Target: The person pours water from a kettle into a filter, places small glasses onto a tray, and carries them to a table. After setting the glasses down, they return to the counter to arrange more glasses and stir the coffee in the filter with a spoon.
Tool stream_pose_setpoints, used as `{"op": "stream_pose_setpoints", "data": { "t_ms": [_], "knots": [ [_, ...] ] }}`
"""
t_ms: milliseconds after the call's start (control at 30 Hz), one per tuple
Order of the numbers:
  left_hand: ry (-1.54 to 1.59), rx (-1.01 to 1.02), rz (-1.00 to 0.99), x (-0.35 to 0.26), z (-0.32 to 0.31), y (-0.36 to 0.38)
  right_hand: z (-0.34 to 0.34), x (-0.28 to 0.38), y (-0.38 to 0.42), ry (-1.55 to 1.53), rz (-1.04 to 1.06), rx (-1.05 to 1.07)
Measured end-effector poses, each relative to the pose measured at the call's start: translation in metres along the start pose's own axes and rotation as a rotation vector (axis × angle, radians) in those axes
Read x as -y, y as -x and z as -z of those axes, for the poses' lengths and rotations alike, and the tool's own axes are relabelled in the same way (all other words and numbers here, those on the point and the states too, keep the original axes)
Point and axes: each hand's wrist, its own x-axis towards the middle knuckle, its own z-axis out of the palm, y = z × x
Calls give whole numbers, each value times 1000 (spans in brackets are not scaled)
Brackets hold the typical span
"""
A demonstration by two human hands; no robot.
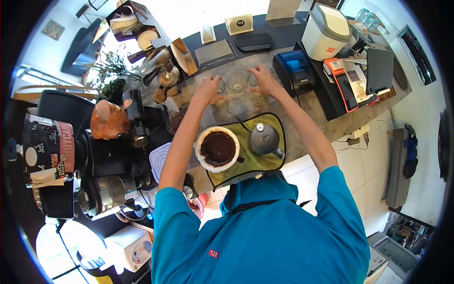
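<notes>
Three clear glasses stand in a row at the far side of the counter. My left hand [209, 91] curls around the left glass [221, 86], thumb toward me. My right hand [266, 82] has its fingers and thumb about the right glass [253, 80]. Between both hands is the middle glass [236, 81], untouched. Nearer to me, a white paper filter [200, 150] holds dark wet coffee grounds [218, 147]. Beside it, a grey gooseneck kettle [264, 139] with a dial thermometer in its lid rests on a green cloth [227, 179].
A blue-topped printer [294, 71] and an orange card terminal [341, 85] are at right, by a white bin [325, 35]. A metal drip tray [213, 53] lies behind the glasses. Coffee machinery and an orange-brown hopper [109, 119] crowd the left.
</notes>
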Motion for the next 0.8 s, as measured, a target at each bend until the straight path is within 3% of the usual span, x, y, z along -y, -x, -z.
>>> {"op": "stream_pose_setpoints", "data": {
  "t_ms": [67, 133, 167, 333, 433, 633, 800],
  "knots": [
    [-35, 40, 36, 0, 4, 0, -2, 4, -7, 7, -22, -18],
    [-37, -226, -155, 0, -7, -4, -4, 0, -11, -18, -8, -73],
    [-33, -238, -161, -2, -10, -11, -5, -2, -13, -6, -6, -78],
    [-56, -22, -76, -16, -2, -20, 4, 1, -16, -94, 29, -85],
    [-96, -20, -127, -15, 2, -13, 8, -1, -13, -7, -100, -17],
    [-105, 53, -151, 12, 3, -26, 6, -5, -23, -7, -159, 108],
    [-232, 50, -111, -1, 31, -14, -5, -19, -28, 118, -91, 48]
  ]
}}
